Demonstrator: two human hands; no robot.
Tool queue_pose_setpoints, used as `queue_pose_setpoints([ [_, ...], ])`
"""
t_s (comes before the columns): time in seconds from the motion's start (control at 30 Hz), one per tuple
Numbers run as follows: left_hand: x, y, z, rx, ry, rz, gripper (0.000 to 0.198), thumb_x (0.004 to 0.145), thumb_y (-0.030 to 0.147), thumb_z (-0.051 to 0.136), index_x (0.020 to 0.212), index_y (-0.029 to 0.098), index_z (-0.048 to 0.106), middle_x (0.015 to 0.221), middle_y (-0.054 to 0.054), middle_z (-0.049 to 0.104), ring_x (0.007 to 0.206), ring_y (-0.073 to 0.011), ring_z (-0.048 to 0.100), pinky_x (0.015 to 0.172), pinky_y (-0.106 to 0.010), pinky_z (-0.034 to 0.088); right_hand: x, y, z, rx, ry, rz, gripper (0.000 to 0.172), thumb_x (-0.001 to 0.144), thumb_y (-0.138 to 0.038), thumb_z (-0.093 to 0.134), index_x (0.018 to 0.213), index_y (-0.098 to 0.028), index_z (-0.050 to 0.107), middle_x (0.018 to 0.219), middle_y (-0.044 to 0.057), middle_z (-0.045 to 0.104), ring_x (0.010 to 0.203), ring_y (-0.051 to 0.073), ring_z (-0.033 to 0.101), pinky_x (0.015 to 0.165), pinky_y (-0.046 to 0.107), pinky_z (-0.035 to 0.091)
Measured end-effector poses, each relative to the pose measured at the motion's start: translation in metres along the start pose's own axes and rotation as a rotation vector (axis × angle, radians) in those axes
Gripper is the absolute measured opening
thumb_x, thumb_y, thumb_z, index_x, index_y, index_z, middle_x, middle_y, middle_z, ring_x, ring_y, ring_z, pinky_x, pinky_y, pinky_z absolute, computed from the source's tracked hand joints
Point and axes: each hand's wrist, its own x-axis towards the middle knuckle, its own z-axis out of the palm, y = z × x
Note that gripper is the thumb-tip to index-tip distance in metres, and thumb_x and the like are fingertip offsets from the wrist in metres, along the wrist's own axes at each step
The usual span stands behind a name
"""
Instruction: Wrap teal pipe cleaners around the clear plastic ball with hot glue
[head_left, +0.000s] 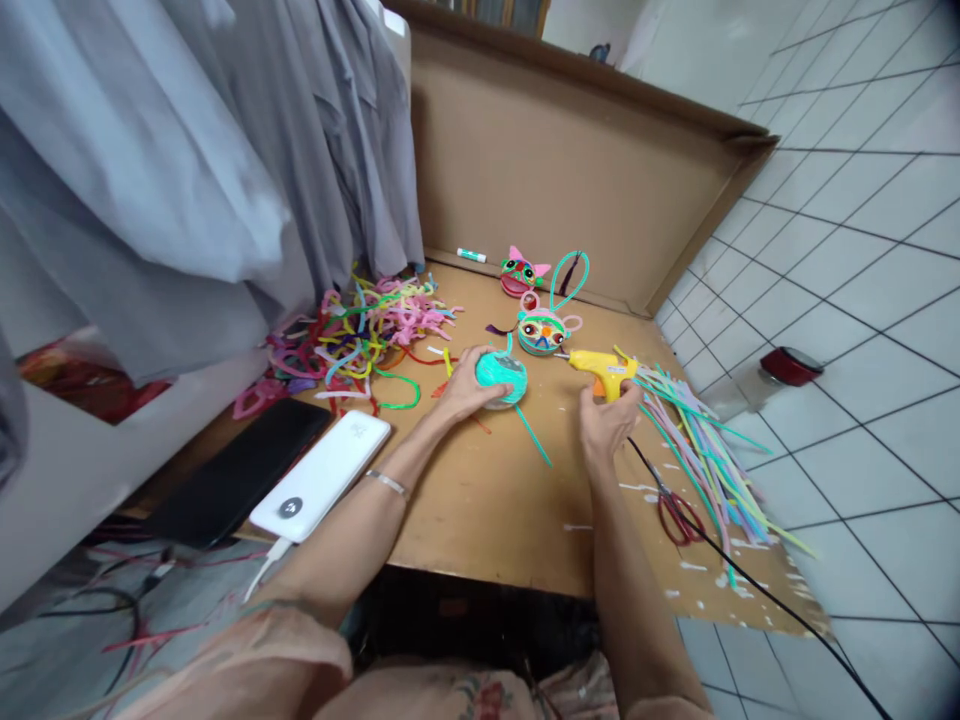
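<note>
My left hand [471, 388] is closed round a turquoise ball [501, 380] that looks wrapped in pipe cleaner, held over the middle of the table. A loose turquoise pipe cleaner [534, 436] sticks out below it. In my right hand [609, 418] is a yellow hot glue gun [604, 370], gripped by its handle, the nozzle pointing left and apart from the ball. Just behind stand two decorated animal heads: a turquoise one with pink round ears [541, 333] and a red one with pink pointed ears [519, 274].
Tangled coloured pipe cleaners [397, 320] lie at the left. Straight pastel ones [705, 450] and red-handled scissors [681, 518] are at the right, near the glue gun's black cord [757, 590]. A white power bank [322, 476] and black phone [244, 470] lie left. Cardboard [555, 160] stands behind.
</note>
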Motion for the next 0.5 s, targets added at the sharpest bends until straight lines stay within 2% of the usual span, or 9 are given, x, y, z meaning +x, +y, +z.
queue_pose_setpoints([
  [0.1,0.000,0.001,-0.001,0.009,-0.013,0.040,0.070,0.059,0.034,0.080,0.123,0.022,0.054,0.127,-0.008,0.057,0.120,-0.0293,0.058,0.107,-0.046,0.045,0.000,-0.020,0.004,0.065,-0.005,-0.042,0.043,0.078,-0.040,0.053,0.115,-0.019,0.046,0.102,0.013,0.066,0.096,0.030,0.065,0.089,0.042,0.046],
  [0.2,-0.001,0.002,-0.002,0.047,-0.021,0.109,0.065,0.061,0.033,0.079,0.120,0.022,0.056,0.129,-0.008,0.058,0.127,-0.0313,0.054,0.112,-0.049,0.041,-0.006,-0.027,0.008,0.075,-0.017,-0.067,0.042,0.077,-0.040,0.052,0.113,-0.019,0.046,0.104,0.014,0.066,0.095,0.031,0.064,0.091,0.043,0.045],
  [0.33,-0.004,0.006,-0.003,0.099,-0.058,0.183,0.063,0.061,0.031,0.079,0.119,0.022,0.056,0.131,-0.009,0.060,0.128,-0.0322,0.055,0.112,-0.050,0.041,-0.016,-0.015,0.011,0.112,-0.035,-0.077,0.044,0.073,-0.043,0.053,0.108,-0.018,0.048,0.109,0.019,0.064,0.100,0.034,0.062,0.093,0.046,0.046],
  [0.5,-0.008,0.011,-0.002,0.102,-0.153,0.263,0.053,0.068,0.031,0.074,0.118,0.022,0.057,0.131,-0.009,0.061,0.125,-0.0298,0.057,0.110,-0.047,0.043,-0.017,-0.006,0.010,0.221,-0.008,-0.048,0.049,0.076,-0.046,0.049,0.115,-0.016,0.043,0.107,0.019,0.064,0.101,0.031,0.064,0.092,0.043,0.050],
])
